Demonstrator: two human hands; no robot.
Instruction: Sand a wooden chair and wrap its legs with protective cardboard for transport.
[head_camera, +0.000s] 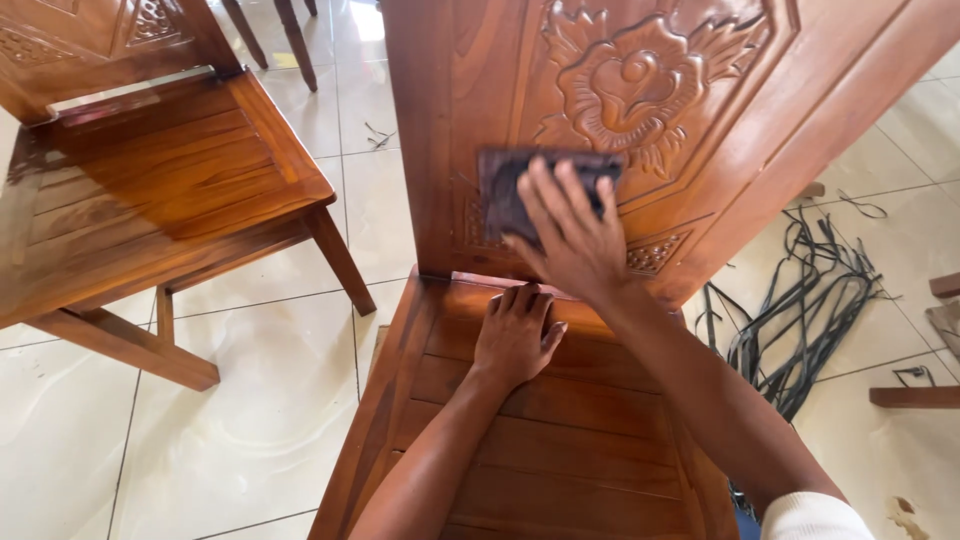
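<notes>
Carved, glossy reddish-brown wooden chair (560, 420) fills the space under both hands, its flower-carved backrest rising in front of them and a second polished wooden chair (150, 190) standing off to the left hand's side. Right hand (572, 240), fingers spread flat, presses a dark rectangular sanding pad (510, 195) against the backrest. Just below it, left hand (515, 335) rests on the slatted seat with fingers curled, holding nothing.

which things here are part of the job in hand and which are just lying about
In use:
- dark pad, pressed on the carved chair back by the right hand
- chair seat, with the left hand resting on it

Lying about:
- second chair on the left
- dark straps on the tiled floor
- wood pieces at the right edge
</notes>
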